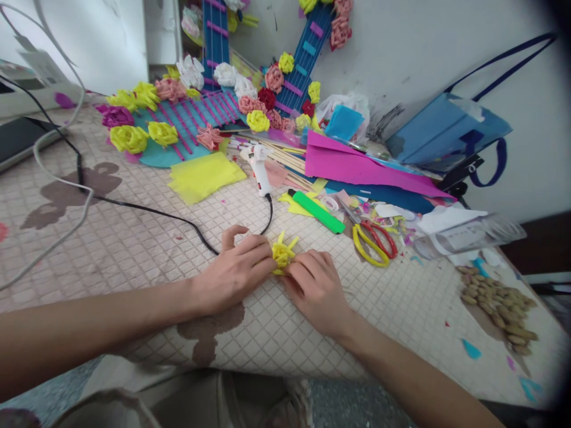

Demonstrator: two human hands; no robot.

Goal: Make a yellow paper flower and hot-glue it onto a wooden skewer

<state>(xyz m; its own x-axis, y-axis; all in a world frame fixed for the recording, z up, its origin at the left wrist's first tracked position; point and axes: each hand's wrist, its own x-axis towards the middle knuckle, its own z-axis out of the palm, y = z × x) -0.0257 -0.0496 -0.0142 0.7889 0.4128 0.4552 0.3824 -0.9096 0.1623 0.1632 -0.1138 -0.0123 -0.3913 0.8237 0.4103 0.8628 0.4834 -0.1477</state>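
Observation:
Between my hands, low over the quilted tablecloth, is a yellow paper flower (282, 254) with thin strips sticking up from it. My left hand (243, 261) pinches its left side, with the index finger bent up and away. From the right, my right hand (316, 285) holds the flower's lower edge in closed fingertips; parts of the flower are hidden behind the fingers. Just beyond stands a white glue gun (260, 172), its black cord running left. A stack of yellow paper (207, 176) lies farther back on the left.
A green marker-like stick (316, 211) and scissors (372, 241) with yellow and red handles lie right of the glue gun. Paper flowers decorate blue guitar-like shapes (191, 122) at the back. Peanuts (497, 306) are heaped at the right edge, near a clear plastic cup (473, 235).

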